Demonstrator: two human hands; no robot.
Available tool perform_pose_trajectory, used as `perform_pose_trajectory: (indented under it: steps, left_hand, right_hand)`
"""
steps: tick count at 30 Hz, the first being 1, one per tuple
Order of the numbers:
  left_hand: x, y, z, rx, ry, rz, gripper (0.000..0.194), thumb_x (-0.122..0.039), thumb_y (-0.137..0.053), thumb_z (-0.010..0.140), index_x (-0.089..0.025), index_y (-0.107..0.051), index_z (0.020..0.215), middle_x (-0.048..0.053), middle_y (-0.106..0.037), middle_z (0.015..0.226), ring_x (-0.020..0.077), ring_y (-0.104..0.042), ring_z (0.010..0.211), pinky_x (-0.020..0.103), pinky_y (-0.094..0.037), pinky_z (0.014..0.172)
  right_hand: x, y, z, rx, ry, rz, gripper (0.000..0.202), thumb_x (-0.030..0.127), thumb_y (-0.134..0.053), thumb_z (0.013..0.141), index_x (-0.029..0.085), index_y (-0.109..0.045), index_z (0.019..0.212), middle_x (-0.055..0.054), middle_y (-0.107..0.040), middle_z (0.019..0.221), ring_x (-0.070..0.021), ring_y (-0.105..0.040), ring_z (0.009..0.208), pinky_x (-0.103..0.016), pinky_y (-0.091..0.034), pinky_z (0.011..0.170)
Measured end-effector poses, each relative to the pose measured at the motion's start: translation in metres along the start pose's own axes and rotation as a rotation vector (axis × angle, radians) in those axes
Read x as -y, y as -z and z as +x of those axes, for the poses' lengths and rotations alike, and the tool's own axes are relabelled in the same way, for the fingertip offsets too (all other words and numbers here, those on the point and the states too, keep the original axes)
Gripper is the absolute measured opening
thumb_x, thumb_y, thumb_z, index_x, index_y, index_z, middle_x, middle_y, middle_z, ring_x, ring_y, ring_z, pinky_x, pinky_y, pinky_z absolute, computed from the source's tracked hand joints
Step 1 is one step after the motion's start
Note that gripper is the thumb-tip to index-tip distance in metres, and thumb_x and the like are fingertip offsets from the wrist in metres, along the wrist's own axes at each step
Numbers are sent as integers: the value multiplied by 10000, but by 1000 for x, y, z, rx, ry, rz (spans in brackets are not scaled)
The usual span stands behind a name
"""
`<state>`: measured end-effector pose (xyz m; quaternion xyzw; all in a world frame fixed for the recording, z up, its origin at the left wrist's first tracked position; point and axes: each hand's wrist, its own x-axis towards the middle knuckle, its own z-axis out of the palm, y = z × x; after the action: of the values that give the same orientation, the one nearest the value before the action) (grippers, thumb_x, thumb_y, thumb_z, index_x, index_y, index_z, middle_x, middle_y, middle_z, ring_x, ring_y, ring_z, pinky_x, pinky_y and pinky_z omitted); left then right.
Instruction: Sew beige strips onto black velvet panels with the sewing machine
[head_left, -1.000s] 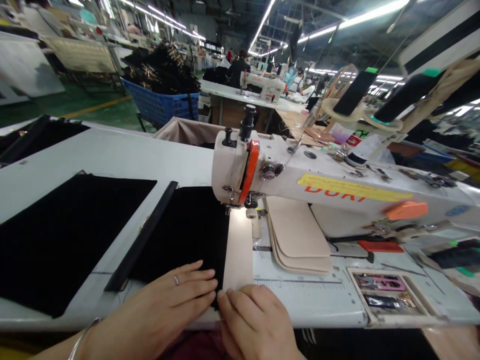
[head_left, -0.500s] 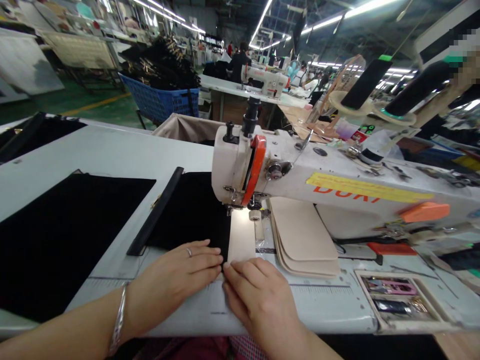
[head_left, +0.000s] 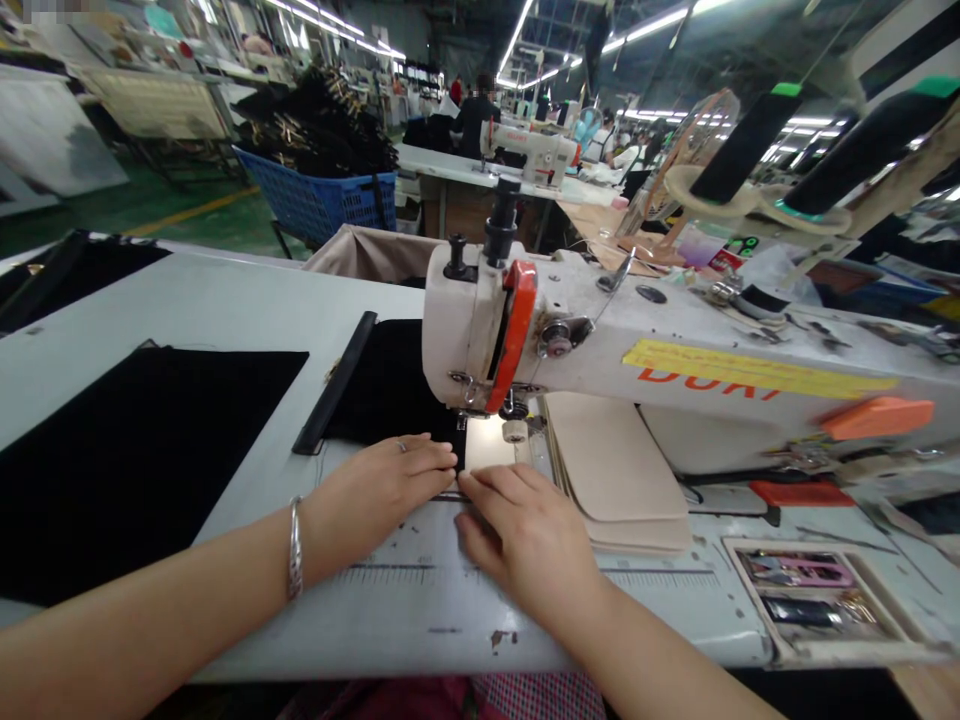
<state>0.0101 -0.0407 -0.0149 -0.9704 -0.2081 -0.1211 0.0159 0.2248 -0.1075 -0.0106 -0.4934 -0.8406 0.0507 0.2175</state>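
A sewing machine (head_left: 577,320) stands over the table with its needle area lit. Black fabric (head_left: 390,400) with a dark strip (head_left: 337,385) along its left edge runs under the machine head. Beside the needle a beige panel (head_left: 487,450) meets the fabric's right edge. My left hand (head_left: 390,495) lies flat on the near part of the black fabric, fingers stretched out. Against the near end of the beige panel rests my right hand (head_left: 525,535), its fingers laid on it and the thumb apart. The fingertips of both hands nearly touch at the seam.
Another black fabric piece (head_left: 187,440) lies on the left. Stacked beige panels (head_left: 615,470) sit under the machine arm. A small tool tray (head_left: 825,600) is at the right front. A blue basket (head_left: 315,195) of black pieces and thread cones (head_left: 746,145) stand farther back.
The black fabric and beige panel have moved away from me, farther under the machine head. Both hands have moved forward with them, and less of the beige panel shows.
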Motion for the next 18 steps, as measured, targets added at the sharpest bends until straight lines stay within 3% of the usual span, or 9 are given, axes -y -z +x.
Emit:
perform_pose_trajectory:
  steps: [5,11,18]
  left_hand:
    - [13,-2,10,-49,55,-40,314,-3,-472,903,-148,-649,1118,84,-659,1243,202,-616,1160,379,-467,1066]
    - [27,-6,21,-53,93,-64,274,-11,-526,890,-142,-657,1091,81,-673,1191,195,-617,1145,343,-490,1033]
    - [34,-11,31,-59,142,18,232,-39,-556,897,-114,-687,1073,67,-716,1121,187,-614,1141,295,-451,1066]
  right_hand:
    - [-8,0,13,58,-11,-22,295,270,-589,929,186,-640,1208,-53,-661,1046,-231,-574,996,-369,-478,926]
    - [-16,-5,24,51,-45,-107,341,300,-582,920,205,-618,1245,-56,-660,1088,-247,-576,961,-378,-480,850]
    - [-21,-12,33,2,-65,-90,341,282,-559,923,197,-602,1250,-83,-652,1142,-263,-567,1083,-396,-438,946]
